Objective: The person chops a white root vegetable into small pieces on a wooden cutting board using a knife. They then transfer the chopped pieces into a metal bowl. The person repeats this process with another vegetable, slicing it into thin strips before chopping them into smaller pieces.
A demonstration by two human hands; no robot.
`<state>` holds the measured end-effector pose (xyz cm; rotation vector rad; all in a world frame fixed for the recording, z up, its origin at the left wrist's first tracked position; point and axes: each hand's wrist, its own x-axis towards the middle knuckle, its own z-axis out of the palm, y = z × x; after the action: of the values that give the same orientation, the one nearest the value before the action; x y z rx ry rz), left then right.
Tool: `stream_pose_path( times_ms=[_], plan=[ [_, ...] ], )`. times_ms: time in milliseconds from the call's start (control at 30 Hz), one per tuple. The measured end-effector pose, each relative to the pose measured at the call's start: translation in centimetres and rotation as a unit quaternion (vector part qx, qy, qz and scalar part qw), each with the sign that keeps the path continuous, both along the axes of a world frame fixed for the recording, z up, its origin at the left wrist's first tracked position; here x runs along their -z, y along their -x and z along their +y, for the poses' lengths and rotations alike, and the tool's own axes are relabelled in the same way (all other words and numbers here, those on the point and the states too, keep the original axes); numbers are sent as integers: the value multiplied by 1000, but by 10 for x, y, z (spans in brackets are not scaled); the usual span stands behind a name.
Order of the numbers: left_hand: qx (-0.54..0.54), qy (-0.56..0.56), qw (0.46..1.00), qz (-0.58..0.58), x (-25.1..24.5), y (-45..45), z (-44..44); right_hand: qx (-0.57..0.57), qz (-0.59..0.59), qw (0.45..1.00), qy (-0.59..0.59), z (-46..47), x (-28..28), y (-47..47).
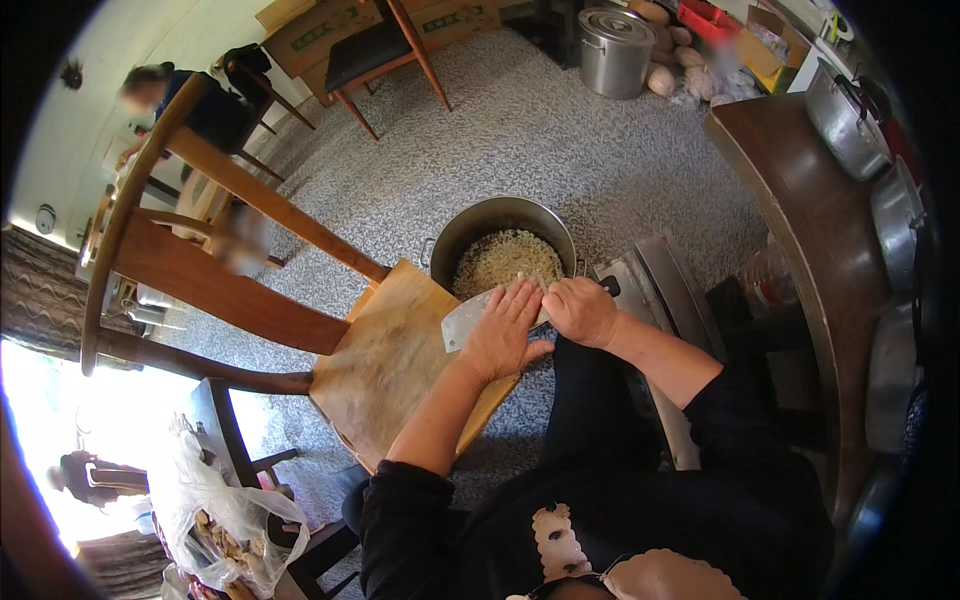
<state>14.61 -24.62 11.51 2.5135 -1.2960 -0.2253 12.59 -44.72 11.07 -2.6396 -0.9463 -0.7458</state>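
My right hand (581, 311) is closed around the handle of a broad cleaver (455, 330), and a dark rounded end shows beyond the fist. Flat across the blade lies my left hand (504, 330), fingers stretched towards the pot and thumb held apart. The blade spans the pot's near rim and the corner of a wooden chair seat (382, 360). Beyond the hands stands a deep metal pot (465, 232) on the floor. Pale chopped pieces (510, 259) partly fill it. Some pale bits lie at my left fingertips.
The chair's backrest (225, 281) rises on the left. A metal-edged unit (637, 281) and a curved brown bench (810, 195) bearing metal pots stand right. A lidded stockpot (615, 56) is at the back. Lower left, a plastic bag (225, 517) holds brownish pieces. Another person (202, 112) sits far left.
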Motion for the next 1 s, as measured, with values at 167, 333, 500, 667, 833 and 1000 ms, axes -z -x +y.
stream_pose_path(
  times_ms=[167, 333, 500, 667, 833, 1000],
  plan=[
    [-48, -76, 996, -24, 31, -48, -13, 21, -28, 999, 10, -20, -5, -4],
    [-160, -74, 984, -38, 35, -83, 5, 65, -4, 998, 16, -44, -6, 2],
    [-317, 43, 947, -28, 29, -123, 28, 180, 118, 960, -180, -47, 12, 11],
    [-224, 168, 955, -94, 38, -86, 7, 192, 502, 627, -564, -19, 24, 5],
    [-72, 84, 994, 7, 14, -24, -51, 92, 537, 449, -708, 2, -3, 12],
    [-14, 179, 983, -23, -19, -5, -64, 85, 534, 454, -708, -9, -27, 29]
  ],
)
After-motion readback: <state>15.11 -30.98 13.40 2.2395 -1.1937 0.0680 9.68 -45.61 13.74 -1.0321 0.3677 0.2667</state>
